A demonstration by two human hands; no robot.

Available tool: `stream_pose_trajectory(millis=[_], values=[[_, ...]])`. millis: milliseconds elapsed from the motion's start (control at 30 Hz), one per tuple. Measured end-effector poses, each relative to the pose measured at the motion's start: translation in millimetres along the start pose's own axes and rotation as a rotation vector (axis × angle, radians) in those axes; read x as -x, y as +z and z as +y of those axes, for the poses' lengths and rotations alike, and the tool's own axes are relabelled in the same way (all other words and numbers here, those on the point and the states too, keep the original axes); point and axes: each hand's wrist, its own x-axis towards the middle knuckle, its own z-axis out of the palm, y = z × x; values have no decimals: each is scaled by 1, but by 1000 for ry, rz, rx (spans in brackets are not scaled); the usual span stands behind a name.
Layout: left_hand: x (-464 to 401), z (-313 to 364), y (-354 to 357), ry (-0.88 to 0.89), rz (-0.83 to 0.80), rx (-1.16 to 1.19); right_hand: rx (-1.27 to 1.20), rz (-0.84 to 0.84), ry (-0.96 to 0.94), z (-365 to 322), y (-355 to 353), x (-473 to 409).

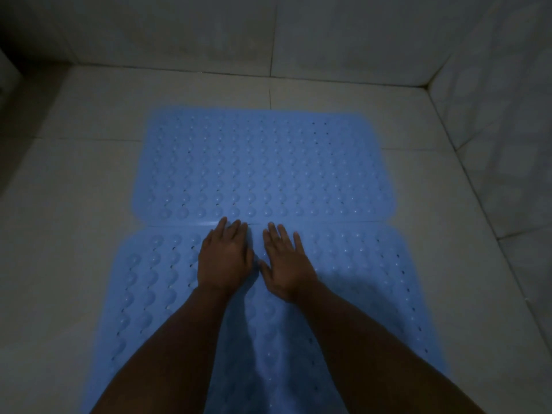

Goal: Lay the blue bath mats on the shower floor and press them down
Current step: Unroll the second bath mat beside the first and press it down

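Pressing near mat [343, 282] flat with open left hand [224, 258] and right hand [287, 264], fingertips toward 12 o'clock at seam with far mat [263, 162], seating suction cups.

I counted: blue bath mats, two, a far mat [263, 165] and a near mat [358, 282]; hands, two, a left hand [225, 258] and a right hand [286, 264].

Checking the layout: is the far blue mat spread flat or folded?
Spread flat: the far mat lies open on the tiled floor, corners and edges down.
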Motion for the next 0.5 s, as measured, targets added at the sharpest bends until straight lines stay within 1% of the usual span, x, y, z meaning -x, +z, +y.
stream_pose_trajectory(millis=[67,167,500], values=[[1,-1,-1,10,21,-4,-11,112,21,0,6,1],[3,-8,3,-1,39,-35,-2,182,13,-5,12,3],[-14,-22,17,58,92,-55,-15,236,5,-3,20,0]])
